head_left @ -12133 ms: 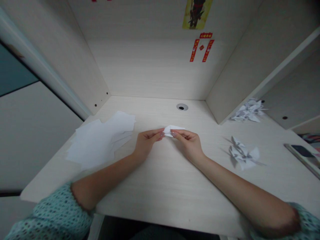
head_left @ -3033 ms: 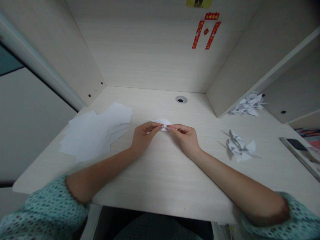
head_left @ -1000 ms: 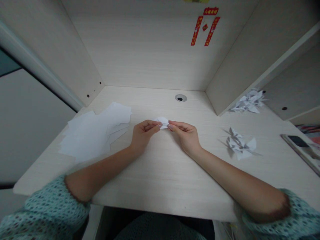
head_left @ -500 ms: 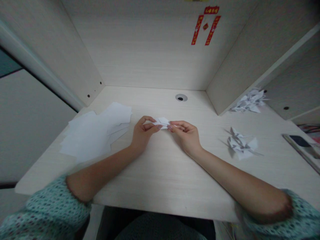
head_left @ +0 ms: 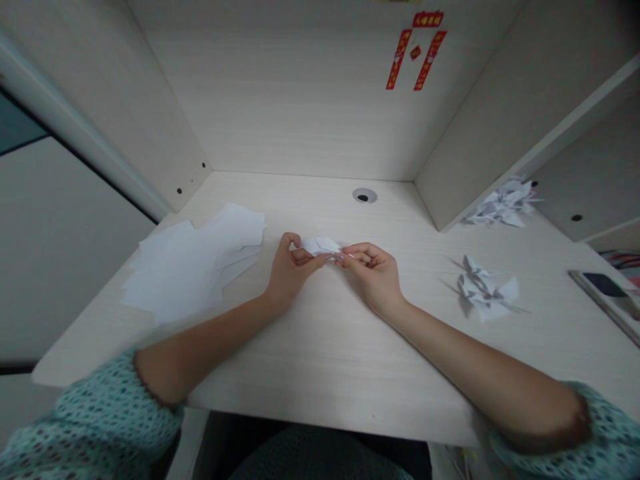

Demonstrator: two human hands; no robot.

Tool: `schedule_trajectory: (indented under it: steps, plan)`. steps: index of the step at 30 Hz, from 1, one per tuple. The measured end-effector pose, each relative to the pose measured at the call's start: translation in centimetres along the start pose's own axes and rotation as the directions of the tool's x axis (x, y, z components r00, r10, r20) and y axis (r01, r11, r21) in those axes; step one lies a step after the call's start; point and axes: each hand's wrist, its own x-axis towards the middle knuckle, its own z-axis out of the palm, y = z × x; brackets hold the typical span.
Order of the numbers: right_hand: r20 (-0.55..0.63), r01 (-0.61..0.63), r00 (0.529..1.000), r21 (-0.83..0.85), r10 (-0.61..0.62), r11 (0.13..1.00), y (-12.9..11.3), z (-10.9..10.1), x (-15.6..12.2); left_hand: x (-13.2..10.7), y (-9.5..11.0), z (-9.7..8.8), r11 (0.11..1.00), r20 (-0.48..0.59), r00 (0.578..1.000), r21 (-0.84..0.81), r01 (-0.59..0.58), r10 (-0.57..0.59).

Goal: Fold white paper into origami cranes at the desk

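Observation:
A small piece of folded white paper (head_left: 320,245) is between my two hands, just above or on the desk's middle. My left hand (head_left: 294,270) pinches its near left edge, thumb pointing right. On the other side my right hand (head_left: 371,268) pinches the right end, with the thumb and index fingertips close to my left thumb. The paper's near edge is partly hidden behind the thumbs. To the left lies a spread of flat white paper sheets (head_left: 185,267). Several folded paper figures, resembling cranes, form a small cluster (head_left: 485,290) on the right.
Another heap of folded paper figures (head_left: 505,202) lies by the upright divider panel (head_left: 470,133). A phone-like object (head_left: 605,287) rests on a flat item at the far right. A round cable hole (head_left: 365,195) is at the back. Red paper decorations (head_left: 399,60) hang on the back panel.
My left thumb has slid right along the near edge of the folded paper, toward my right fingertips. More of the paper's top shows. The view has shifted slightly.

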Motion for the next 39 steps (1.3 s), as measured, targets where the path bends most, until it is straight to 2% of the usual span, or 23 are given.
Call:
schedule_trajectory:
  steps: [11, 19, 25, 29, 39]
  plan:
    - [0.019, -0.017, 1.0, 0.025, 0.016, 1.0, 0.2, -0.4, 0.3, 0.0, 0.1, 0.2, 0.996, 0.022, 0.999, -0.069, 0.051, -0.049]
    - [0.007, -0.085, 0.996, 0.108, 0.085, 0.99, 0.2, -0.4, 0.7, -0.2, 0.3, -0.1, 0.993, 0.054, 0.998, -0.109, 0.05, -0.044]
    - [0.039, -0.114, 0.993, 0.064, 0.111, 0.991, 0.6, -0.9, 1.0, 0.0, 0.2, -0.1, 0.991, 0.04, 0.998, -0.127, 0.043, -0.038]
    - [0.059, -0.098, 0.994, 0.052, 0.095, 0.994, 0.8, -1.0, 1.1, 0.1, 0.0, -0.1, 0.989, 0.022, 0.999, -0.144, 0.045, -0.042]
    - [-0.006, 0.017, 1.0, -0.079, -0.017, 0.997, 0.4, -0.7, 0.6, 0.1, -0.4, -0.1, 0.997, 0.056, 0.998, -0.076, 0.025, -0.021]
